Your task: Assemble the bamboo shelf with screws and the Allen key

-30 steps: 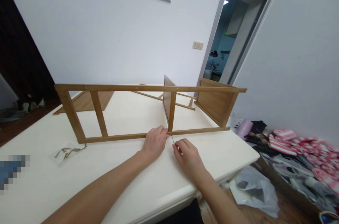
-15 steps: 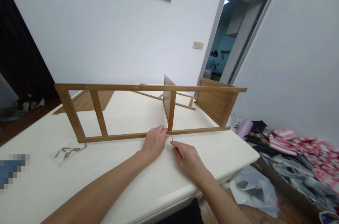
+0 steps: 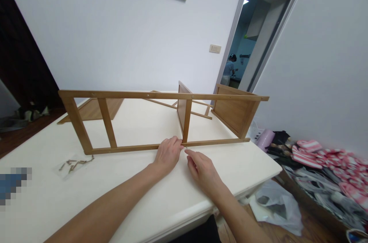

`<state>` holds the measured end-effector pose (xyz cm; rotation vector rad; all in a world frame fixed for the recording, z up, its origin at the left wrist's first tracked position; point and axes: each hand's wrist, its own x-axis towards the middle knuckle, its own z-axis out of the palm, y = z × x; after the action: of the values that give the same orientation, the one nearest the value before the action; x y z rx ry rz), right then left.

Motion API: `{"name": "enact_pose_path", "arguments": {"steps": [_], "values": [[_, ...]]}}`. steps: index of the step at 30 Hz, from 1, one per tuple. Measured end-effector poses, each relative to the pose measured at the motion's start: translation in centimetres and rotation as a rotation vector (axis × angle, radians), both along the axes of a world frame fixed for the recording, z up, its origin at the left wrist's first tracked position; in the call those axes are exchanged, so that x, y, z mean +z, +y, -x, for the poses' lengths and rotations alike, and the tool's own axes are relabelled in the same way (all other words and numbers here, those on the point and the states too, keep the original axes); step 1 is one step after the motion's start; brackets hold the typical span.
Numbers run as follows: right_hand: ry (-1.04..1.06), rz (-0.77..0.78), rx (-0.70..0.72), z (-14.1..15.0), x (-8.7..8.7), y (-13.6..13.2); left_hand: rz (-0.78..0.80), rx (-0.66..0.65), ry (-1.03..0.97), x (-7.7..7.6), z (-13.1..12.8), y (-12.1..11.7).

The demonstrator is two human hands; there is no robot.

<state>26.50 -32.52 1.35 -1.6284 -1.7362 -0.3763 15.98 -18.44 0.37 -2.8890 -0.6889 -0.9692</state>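
Note:
A wooden shelf frame [image 3: 135,94] lies on its side across the white table [image 3: 138,201]. My left hand [image 3: 169,153] is closed around its near lower rail, just left of where the middle upright [image 3: 187,122] meets it. Close by on the right, my right hand [image 3: 202,164] pinches a thin metal rod [image 3: 186,147], much like a hex key. Only a short tip of the rod shows, pointing at the rail by that joint; my fingers hide the rest. Wooden panels stand at the frame's middle and right end.
A clear bag with several screws [image 3: 75,163] lies at the frame's left corner. Behind the frame are a loose wooden panel [image 3: 96,109] and a slim wooden frame [image 3: 201,114]. Clothes [image 3: 324,162] and a plastic bag [image 3: 277,204] lie to the right. Someone stands beyond the doorway.
My right hand has shifted slightly up toward the rail, and less of the metal rod shows. My left hand stays where it was on the frame.

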Motion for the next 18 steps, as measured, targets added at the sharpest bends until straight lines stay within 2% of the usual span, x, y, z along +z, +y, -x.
{"name": "enact_pose_path", "arguments": {"steps": [9,13,18], "values": [[0.249,0.018,0.025,-0.57,-0.58,-0.02,0.008,0.007,0.013,0.08,0.06,0.05],[0.191,0.019,0.003,-0.50,-0.58,0.01,0.005,-0.002,0.010,-0.01,0.07,0.10],[0.049,-0.107,-0.042,-0.10,-0.16,0.21,0.005,-0.001,0.009,-0.05,0.07,0.03]]}}
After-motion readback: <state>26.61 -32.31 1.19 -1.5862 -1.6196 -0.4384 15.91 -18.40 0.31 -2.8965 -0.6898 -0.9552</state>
